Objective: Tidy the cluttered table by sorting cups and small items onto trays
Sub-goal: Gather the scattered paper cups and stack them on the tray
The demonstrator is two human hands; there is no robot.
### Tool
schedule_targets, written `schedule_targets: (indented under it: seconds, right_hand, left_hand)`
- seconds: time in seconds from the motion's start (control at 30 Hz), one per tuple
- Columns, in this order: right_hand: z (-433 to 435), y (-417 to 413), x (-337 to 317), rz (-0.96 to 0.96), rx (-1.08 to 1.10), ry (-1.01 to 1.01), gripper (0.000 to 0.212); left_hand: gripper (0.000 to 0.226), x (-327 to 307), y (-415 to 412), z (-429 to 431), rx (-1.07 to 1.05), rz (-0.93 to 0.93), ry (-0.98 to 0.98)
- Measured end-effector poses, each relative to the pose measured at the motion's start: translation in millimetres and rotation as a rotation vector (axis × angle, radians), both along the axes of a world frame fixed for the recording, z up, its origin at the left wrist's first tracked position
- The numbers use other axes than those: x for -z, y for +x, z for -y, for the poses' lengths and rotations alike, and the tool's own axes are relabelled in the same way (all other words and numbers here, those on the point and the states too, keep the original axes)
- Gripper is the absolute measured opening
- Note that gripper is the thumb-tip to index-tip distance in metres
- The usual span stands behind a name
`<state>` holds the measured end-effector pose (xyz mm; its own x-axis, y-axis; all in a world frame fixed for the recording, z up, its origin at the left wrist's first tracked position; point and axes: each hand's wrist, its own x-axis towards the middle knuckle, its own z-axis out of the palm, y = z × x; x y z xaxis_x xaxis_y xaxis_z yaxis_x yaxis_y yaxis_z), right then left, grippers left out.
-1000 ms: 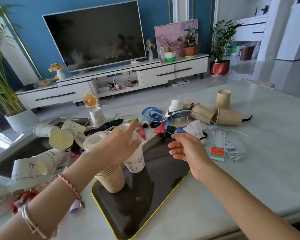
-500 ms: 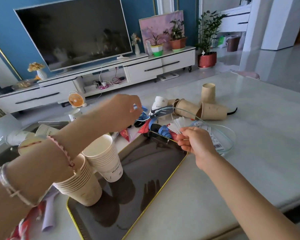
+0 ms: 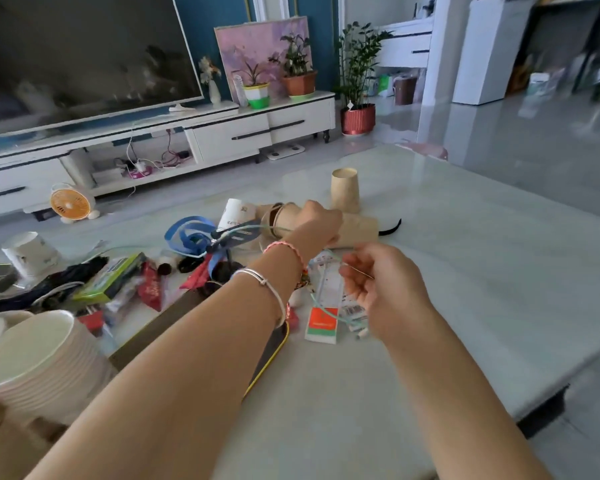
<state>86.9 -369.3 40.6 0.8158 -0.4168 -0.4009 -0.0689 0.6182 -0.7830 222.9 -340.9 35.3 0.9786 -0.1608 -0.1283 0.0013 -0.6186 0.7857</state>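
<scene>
From the head view, my left hand [image 3: 317,220] reaches across to the far middle of the pale surface [image 3: 482,271], its grip curled down over a brown paper cup lying on its side [image 3: 355,230]; the fingers are hidden behind the knuckles, so I cannot tell whether they have closed on it. A second brown cup [image 3: 344,190] stands upside down just beyond, and a white printed cup [image 3: 234,214] lies tipped to the left of them. My right hand [image 3: 381,289] hovers nearer, to the right, its grip loosely pinched on a thin pale-green cord [image 3: 329,315] that runs over an orange-and-white hang tag [image 3: 322,323] lying flat. A blue ribbon [image 3: 187,233], red packets [image 3: 151,289] and a green box [image 3: 110,278] lie scattered to the left. A stack of white paper cups [image 3: 39,362] stands near left, beside the dark yellow-rimmed tray [image 3: 274,351], most of it hidden under my left forearm.
</scene>
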Motion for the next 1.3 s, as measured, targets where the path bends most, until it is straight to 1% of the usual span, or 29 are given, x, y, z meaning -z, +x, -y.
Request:
schedule_targets:
  seconds: [0.07, 0.1, 0.17, 0.23, 0.3, 0.33, 0.37, 0.43, 0.5, 0.53, 0.6, 0.67, 0.77, 0.87, 0.93, 1.03, 1.1, 1.17, 1.3]
  right_hand:
    - [8, 1, -1, 0.016, -0.009, 0.029, 0.024]
    - [11, 2, -1, 0.022, -0.017, 0.041, 0.024]
    - [17, 2, 1, 0.03, -0.036, 0.063, 0.025]
    - [19, 2, 1, 0.033, -0.054, 0.084, 0.025]
    - [21, 2, 0, 0.036, -0.049, 0.094, 0.025]
    - [22, 1, -1, 0.037, -0.033, 0.09, 0.025]
    - [24, 0, -2, 0.043, -0.008, 0.085, 0.026]
    - [30, -4, -4, 0.058, 0.05, 0.078, 0.025]
    - [33, -8, -7, 0.068, 0.088, 0.077, 0.024]
    - [33, -11, -9, 0.069, 0.092, 0.08, 0.024]
    - [29, -12, -10, 0.058, 0.088, 0.098, 0.025]
    - [19, -10, -11, 0.047, 0.064, 0.107, 0.026]
    - [-9, -7, -8, 0.02, -0.029, 0.08, 0.027]
    - [-43, -5, -5, 0.007, -0.141, 0.026, 0.027]
    - [-66, -6, -5, -0.003, -0.219, -0.015, 0.028]
    - [-98, -8, -2, -0.02, -0.34, -0.117, 0.029]
    - [-115, -10, 0, -0.023, -0.406, -0.159, 0.028]
    - [-131, -12, 2, -0.026, -0.462, -0.189, 0.027]
    - [-148, -16, 3, -0.015, -0.493, -0.259, 0.026]
  left_hand:
    - [0.029, 5, 3, 11, -0.056, -0.027, -0.05]
    - [0.031, 10, 7, 17, -0.079, -0.011, -0.022]
    - [0.031, 17, 9, 21, -0.116, -0.008, -0.047]
    - [0.032, 17, 6, 20, -0.154, -0.084, -0.108]
    - [0.032, 14, 2, 17, -0.116, -0.119, -0.133]
    - [0.032, 12, 2, 15, -0.098, -0.164, -0.215]
    - [0.03, 9, 4, 15, -0.047, -0.136, -0.22]
    - [0.021, 0, -2, 10, -0.137, -0.209, -0.366]
    - [0.026, -14, -10, 5, -0.14, -0.286, -0.539]
    - [0.028, -24, -15, -2, -0.131, -0.279, -0.591]
    - [0.029, -48, -29, -19, -0.113, -0.203, -0.595]
    - [0.027, -71, -43, -48, -0.116, -0.091, -0.525]
    - [0.027, -99, -62, -112, -0.2, 0.109, -0.364]
    - [0.023, -119, -84, -186, -0.33, 0.217, -0.246]
    - [0.026, -126, -104, -232, -0.415, 0.283, -0.154]
    - [0.029, -125, -142, -288, -0.429, 0.434, 0.011]
    - [0.026, -121, -166, -313, -0.412, 0.542, 0.103]
    - [0.022, -115, -183, -333, -0.443, 0.648, 0.205]
    - [0.018, -90, -203, -359, -0.39, 0.768, 0.293]
